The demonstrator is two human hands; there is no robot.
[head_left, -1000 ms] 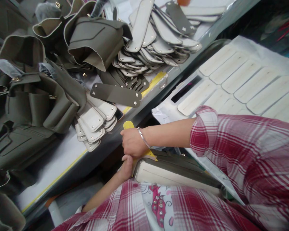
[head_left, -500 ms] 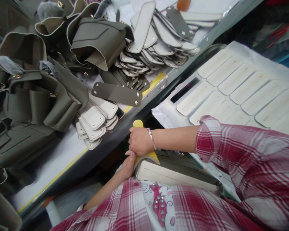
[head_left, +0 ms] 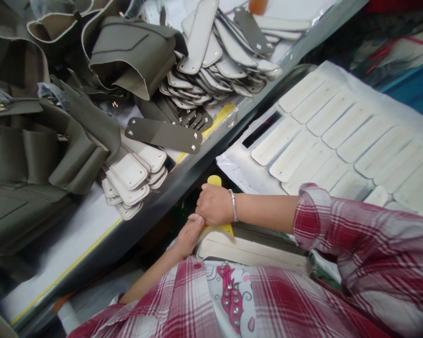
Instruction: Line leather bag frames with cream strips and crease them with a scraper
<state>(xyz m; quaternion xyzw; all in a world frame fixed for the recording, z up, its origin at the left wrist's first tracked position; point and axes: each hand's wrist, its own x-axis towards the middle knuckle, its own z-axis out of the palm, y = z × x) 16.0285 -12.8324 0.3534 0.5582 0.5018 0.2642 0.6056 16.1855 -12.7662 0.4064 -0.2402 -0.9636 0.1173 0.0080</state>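
Note:
My right hand (head_left: pixel 215 205), with a silver bracelet at the wrist, is closed round a yellow scraper (head_left: pixel 215 180). The tool's rounded end sticks out above the fist and its wide, flared edge shows below. That edge lies against a bag piece (head_left: pixel 254 253) across my lap, with a long cream strip and a dark grey-green side. My left hand (head_left: pixel 189 237) is closed at the left end of this piece, its thumb on top and touching my right hand. Most of its fingers are hidden underneath.
Grey-green bag bodies (head_left: pixel 134 51) crowd the table at left. White-backed straps with metal studs (head_left: pixel 129 171) lie in stacks along its yellow-taped edge, a dark studded strap (head_left: pixel 164 134) beside them. At right, a white board (head_left: pixel 229 164) carries rows of cream panels (head_left: pixel 298 129).
Both hands stay closed and together over the lap. My right hand, with the scraper, has shifted slightly right along the bag piece. The view has turned a little to the right.

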